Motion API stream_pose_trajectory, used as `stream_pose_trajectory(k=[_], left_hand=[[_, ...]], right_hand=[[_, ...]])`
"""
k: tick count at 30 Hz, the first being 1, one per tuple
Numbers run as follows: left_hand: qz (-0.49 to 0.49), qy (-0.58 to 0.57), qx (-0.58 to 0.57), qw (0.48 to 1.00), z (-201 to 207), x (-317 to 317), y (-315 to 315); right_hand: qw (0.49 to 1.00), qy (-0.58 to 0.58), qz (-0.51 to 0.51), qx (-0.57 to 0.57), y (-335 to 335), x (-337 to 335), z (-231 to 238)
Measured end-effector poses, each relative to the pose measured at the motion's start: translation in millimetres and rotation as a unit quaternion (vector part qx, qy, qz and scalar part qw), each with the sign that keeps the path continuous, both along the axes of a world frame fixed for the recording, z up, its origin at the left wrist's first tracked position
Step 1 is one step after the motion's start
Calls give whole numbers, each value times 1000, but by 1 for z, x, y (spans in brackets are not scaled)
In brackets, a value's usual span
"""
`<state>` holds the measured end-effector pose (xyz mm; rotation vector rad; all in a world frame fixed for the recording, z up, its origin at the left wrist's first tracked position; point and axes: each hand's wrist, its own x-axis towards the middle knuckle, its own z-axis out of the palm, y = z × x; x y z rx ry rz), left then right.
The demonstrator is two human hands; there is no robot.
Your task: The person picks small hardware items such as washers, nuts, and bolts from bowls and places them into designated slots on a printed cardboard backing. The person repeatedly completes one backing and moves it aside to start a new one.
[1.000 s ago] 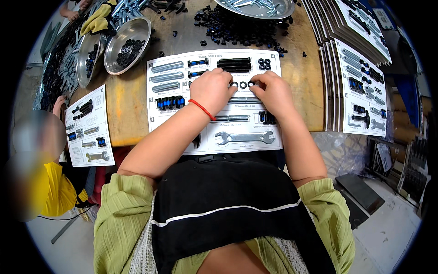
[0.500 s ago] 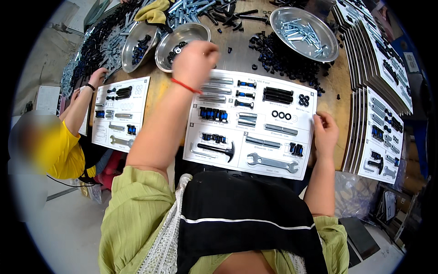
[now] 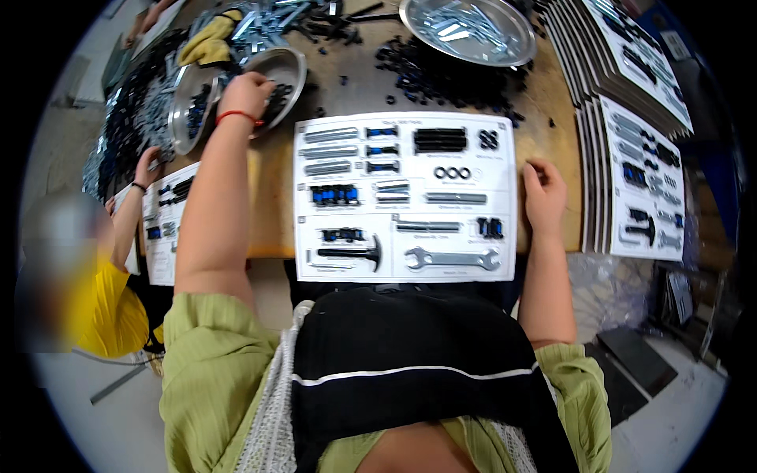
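In front of me lies a white printed card [image 3: 402, 217] bearing bolts, silver sleeves, black rings, a black T-shaped tool [image 3: 355, 253] and a flat wrench [image 3: 452, 258]. My left hand [image 3: 243, 96], with a red band at the wrist, reaches into a tilted steel bowl [image 3: 293, 67] of small black nuts [image 3: 277, 99]. Its fingers are curled together, and whatever they hold is hidden. Just beyond the card's right edge, my right hand [image 3: 546, 197] rests on the table, apart from the card. Its fingers are bent closed, hiding any contents.
Beside the left bowl stands another steel bowl [image 3: 180, 118] with black bolts. A yellow glove [image 3: 209, 41] lies behind it. A larger bowl [image 3: 516, 51] of silver pins sits by loose black hardware [image 3: 430, 83]. Card stacks [image 3: 623, 181] rise at right. A co-worker's hand [image 3: 147, 165] is at left.
My left hand has moved left from above the card's far edge into the bowl of nuts. My right hand has come away from the card's edge. The whole view has shifted.
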<state>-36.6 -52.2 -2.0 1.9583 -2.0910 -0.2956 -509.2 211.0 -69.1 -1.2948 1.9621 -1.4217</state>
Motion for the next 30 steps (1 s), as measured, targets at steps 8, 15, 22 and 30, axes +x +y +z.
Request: stream_pose_trajectory(k=[8, 15, 22, 30], left_hand=[[-182, 354, 120, 910, 49, -150, 147], [-151, 455, 324, 815, 19, -206, 184], [-200, 429, 343, 811, 10, -204, 196], [-173, 402, 200, 876, 21, -181, 192]], right_hand=[[980, 31, 193, -34, -6, 79, 96], [973, -5, 230, 13, -11, 84, 80], [957, -92, 262, 80, 1, 77, 70], [953, 145, 201, 176, -15, 49, 57]])
